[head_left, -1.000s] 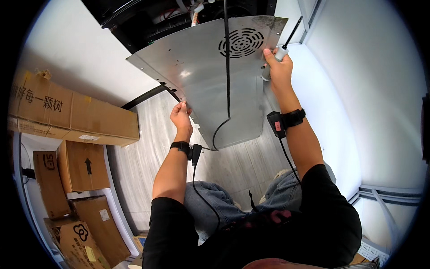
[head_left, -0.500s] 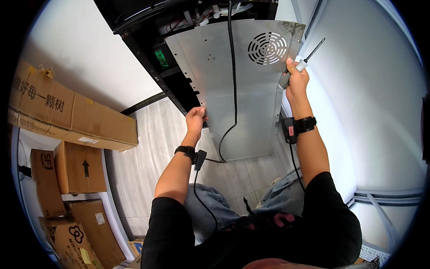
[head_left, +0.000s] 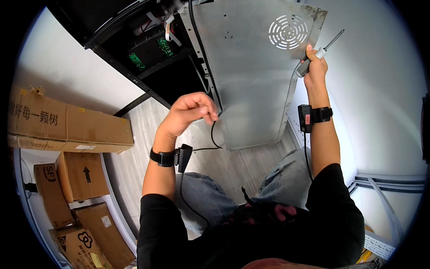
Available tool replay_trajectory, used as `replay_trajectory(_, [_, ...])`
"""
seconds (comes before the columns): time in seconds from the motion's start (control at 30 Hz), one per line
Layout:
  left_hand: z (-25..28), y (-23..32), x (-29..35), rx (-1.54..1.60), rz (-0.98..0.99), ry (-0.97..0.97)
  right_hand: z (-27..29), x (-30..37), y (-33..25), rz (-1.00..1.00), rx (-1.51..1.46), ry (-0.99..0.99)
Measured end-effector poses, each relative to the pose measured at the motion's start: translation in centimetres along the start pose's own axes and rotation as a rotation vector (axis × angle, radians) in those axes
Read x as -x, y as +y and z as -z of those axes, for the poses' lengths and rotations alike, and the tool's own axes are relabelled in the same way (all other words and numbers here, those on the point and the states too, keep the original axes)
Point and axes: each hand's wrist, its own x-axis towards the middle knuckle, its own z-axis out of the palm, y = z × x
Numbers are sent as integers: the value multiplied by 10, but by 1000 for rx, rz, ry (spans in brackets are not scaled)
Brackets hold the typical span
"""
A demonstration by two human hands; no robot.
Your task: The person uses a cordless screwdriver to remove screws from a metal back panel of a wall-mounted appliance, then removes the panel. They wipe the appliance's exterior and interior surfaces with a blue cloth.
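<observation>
A large grey sheet-metal panel [head_left: 251, 85] with a round vent grille [head_left: 289, 32] stands tilted off the open back of a black appliance [head_left: 165, 83]. My right hand [head_left: 316, 67] grips the panel's right edge and also holds a screwdriver [head_left: 319, 56], its shaft pointing up and away. My left hand [head_left: 190, 112] is lifted beside the panel's left edge, fingers loosely bent and thumb apart, with nothing visible in it. Its fingertips are close to a black power cord [head_left: 204, 54] that runs down along the panel's left side; whether they touch it I cannot tell.
Green circuit boards [head_left: 165, 47] and wires show inside the appliance. Cardboard boxes [head_left: 85, 127] are stacked on the left. A white wall [head_left: 376, 89] stands close on the right. Thin cables hang from both my wrist straps [head_left: 162, 158].
The panel has shifted to the right in my right hand, showing more of the appliance's inside. My left hand has let go of the panel's left edge. The cord now lies further left.
</observation>
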Motion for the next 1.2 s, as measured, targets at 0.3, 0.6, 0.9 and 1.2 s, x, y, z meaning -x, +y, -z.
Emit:
replay_trajectory(0.3, [-33,-67,-42,-178,326,115,42,-25,-25,14,-40,32])
replay_trajectory(0.6, [-37,-103,-45,-35,532,373,68,-62,-63,46,-222,66])
replay_trajectory(0.9, [-32,-152,-40,-264,557,612,106,-114,-63,97,-299,221])
replay_trajectory(1.2, [-38,-220,-54,-297,942,285,175,-168,-69,159,-466,81])
